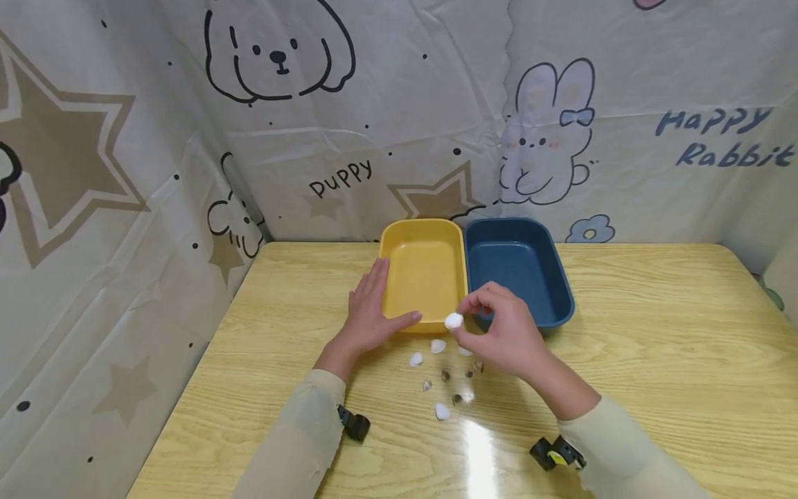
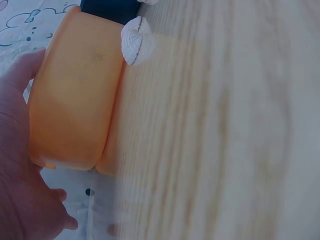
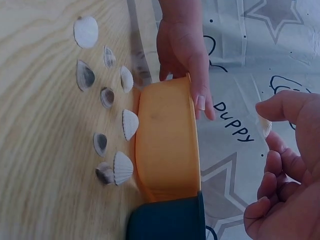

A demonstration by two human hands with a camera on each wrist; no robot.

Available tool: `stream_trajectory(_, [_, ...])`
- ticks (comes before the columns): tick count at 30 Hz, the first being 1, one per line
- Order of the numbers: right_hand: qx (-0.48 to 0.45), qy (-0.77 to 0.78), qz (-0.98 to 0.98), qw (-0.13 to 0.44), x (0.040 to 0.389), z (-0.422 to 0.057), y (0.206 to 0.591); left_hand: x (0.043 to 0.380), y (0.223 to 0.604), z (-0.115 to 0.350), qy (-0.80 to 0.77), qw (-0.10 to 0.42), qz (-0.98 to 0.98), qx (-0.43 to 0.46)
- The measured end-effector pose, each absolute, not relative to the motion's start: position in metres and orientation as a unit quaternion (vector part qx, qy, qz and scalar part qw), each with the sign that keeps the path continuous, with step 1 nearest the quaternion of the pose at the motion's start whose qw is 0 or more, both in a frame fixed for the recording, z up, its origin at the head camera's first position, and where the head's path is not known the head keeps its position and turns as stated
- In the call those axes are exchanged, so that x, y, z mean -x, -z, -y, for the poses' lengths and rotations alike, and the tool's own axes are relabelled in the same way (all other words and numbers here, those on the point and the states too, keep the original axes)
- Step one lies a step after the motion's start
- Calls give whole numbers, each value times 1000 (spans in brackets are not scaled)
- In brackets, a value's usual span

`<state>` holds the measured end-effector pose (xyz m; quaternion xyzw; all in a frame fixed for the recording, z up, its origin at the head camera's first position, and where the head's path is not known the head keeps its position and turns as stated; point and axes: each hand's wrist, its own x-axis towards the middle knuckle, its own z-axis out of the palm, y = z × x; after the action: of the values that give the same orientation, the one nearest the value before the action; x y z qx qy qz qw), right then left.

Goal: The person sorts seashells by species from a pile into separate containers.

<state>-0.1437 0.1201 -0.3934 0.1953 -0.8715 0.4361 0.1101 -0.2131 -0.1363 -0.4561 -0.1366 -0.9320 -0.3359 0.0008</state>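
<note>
My right hand (image 1: pixel 508 336) pinches a white seashell (image 1: pixel 454 321) between thumb and fingertips, above the front right corner of the yellow bin (image 1: pixel 427 274). In the right wrist view the pinched seashell (image 3: pixel 265 124) shows as a thin pale edge. My left hand (image 1: pixel 366 312) rests on the yellow bin's near left corner, with its thumb along the front rim and fairly straight fingers along the left side. In front of the bins, several seashells lie on the table, some white, like this ribbed shell (image 3: pixel 130 125), others small and dark, like this shell (image 3: pixel 85 76).
A dark blue bin (image 1: pixel 514 267) stands against the yellow bin's right side, partly behind my right hand. Both are on a wood-grain table (image 1: pixel 654 346). Behind it hangs a printed cloth (image 1: pixel 386 104). Dark cameras sit on both wrists.
</note>
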Motion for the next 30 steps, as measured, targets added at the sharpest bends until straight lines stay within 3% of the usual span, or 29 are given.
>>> stream_trajectory(30, [-137,-460,868,126,207,-96,395,213,455,135,327,2,935,138])
